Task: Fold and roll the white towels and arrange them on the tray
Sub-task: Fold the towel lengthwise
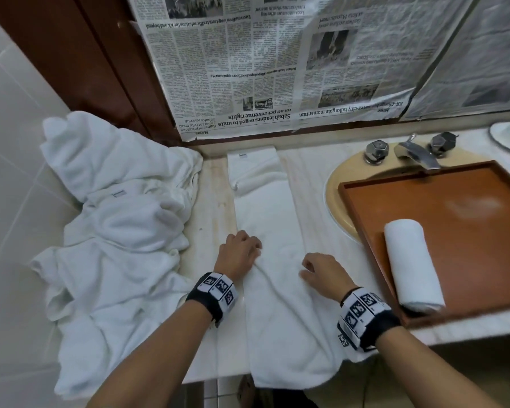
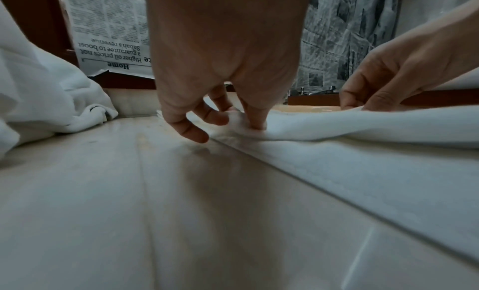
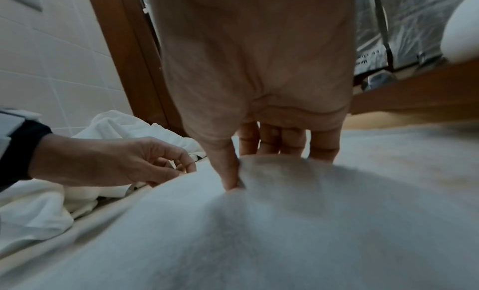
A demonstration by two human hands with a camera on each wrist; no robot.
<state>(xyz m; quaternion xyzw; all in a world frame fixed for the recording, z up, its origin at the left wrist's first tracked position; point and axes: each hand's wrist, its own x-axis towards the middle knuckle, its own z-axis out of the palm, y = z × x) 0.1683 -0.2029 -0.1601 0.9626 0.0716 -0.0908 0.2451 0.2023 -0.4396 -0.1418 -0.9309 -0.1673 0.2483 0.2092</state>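
towel [image 1: 270, 231] strip on the counter [image 1: 215, 201] is pinched by both hands, left hand [image 1: 239, 252] and right hand [image 1: 321, 272], fingers curled.

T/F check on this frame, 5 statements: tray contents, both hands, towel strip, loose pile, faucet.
1. One rolled white towel lies on the brown wooden tray. True.
2. The left hand rests idle on the pale marble counter. False: it pinches the long folded white towel strip.
3. The right hand pinches the same strip. True.
4. The heap of loose white towels sits right of the tray. False: it lies left of the strip.
5. The chrome faucet stands behind the tray. True.
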